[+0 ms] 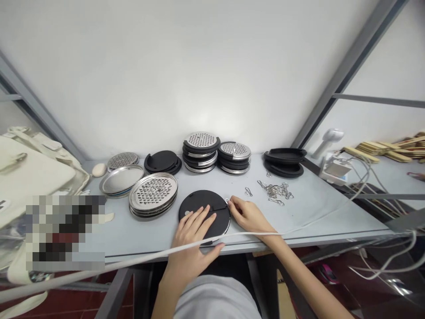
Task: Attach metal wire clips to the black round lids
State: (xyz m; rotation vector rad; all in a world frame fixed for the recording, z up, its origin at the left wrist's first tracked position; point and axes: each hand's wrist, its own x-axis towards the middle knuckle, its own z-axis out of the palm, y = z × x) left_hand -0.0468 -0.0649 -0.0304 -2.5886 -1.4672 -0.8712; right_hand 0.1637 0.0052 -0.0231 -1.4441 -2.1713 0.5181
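A round black disc (199, 200) with a shiny metal rim lies on the grey table near its front edge. My left hand (195, 230) rests on the disc, fingers stretched over its surface and thumb out at the front. At the disc's right edge, the fingers of my right hand (244, 210) are pinched on a small metal clip (227, 200), mostly hidden by the fingertips. Several loose metal clips (277, 190) lie in a pile to the right, and a single clip (249, 192) sits nearer my right hand.
Perforated metal discs (154, 192) are stacked at left, beside plain metal plates (122, 179). Behind stand black-and-metal stacks (200, 153), (234, 157) and black holders (162, 162), (284, 161). A white cable (159, 255) crosses in front. Cream bags (36, 168) sit at far left.
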